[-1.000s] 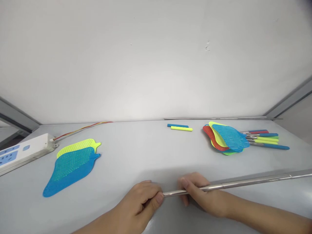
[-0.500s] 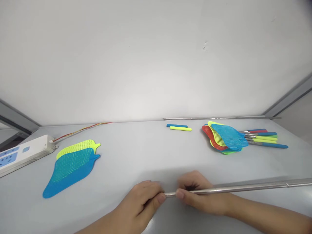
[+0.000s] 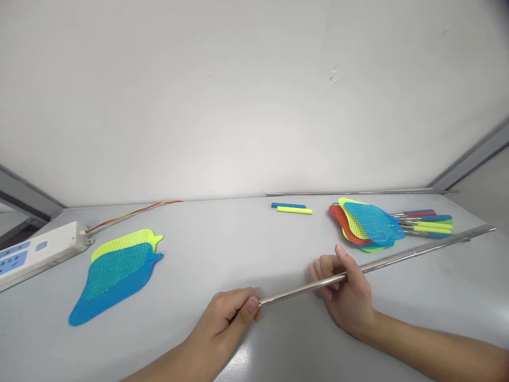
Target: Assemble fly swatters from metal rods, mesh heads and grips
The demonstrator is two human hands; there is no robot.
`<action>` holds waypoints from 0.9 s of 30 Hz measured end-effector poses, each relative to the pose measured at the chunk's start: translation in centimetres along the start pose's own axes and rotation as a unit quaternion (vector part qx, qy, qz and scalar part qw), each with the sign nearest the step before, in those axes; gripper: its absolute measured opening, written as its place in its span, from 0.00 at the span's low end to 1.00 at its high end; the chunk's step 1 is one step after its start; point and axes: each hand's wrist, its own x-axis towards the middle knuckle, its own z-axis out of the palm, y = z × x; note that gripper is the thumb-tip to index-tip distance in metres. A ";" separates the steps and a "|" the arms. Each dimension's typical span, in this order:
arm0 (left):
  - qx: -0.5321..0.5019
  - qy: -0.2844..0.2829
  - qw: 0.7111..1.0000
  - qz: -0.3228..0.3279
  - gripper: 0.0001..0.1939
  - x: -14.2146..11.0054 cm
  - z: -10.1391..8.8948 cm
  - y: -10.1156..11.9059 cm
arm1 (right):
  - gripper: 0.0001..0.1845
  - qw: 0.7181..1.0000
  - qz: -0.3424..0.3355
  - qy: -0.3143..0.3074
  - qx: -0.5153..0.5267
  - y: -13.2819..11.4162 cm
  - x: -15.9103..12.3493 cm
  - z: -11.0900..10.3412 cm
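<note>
L hand (image 3: 234, 318): closed, pinching the narrow end of a segmented metal rod (image 3: 389, 260) btwn thumb & fingers; prob. held there to anchor that end. R hand (image 3: 352, 307): curled loosely round the rod farther along, thumb up across it, fingers on the other side; looks like a light hold, maybe to bear the weight & set the angle. Rod slants up to the R, its far end crossing in view over a blue handle by the swatter pile.

Beyond, R: swatter pile (image 3: 374, 223), heads overlapping, handles all pointing R, prob. stacked same way for tidiness. Mid-back: blue tube (image 3: 288, 205) & yellow tube (image 3: 295, 210), side by side. Behind them, a thin rod (image 3: 326, 193) along the wall's foot, perhaps out of the way. L: blue swatter head (image 3: 115, 276) partly over yellow swatter head (image 3: 133, 236), stubs facing R. Far L: white power strip (image 3: 51, 246) w/ red-yellow cable (image 3: 127, 215). All on grey table (image 3: 207, 244).
</note>
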 end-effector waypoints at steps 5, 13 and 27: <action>0.021 -0.006 1.000 0.005 0.19 -0.2 0.1 -0.1 | 0.29 1.000 0.010 0.002 0.015 0.0 0.1 0.0; 0.044 -0.004 0.999 0.014 0.15 -0.2 0.5 -1.0 | 0.26 1.000 0.007 0.005 -0.013 0.4 0.1 -0.1; 0.024 -0.021 0.999 -0.001 0.17 -0.5 0.1 -1.3 | 0.26 0.988 0.025 -0.089 -0.123 0.4 -1.4 -0.3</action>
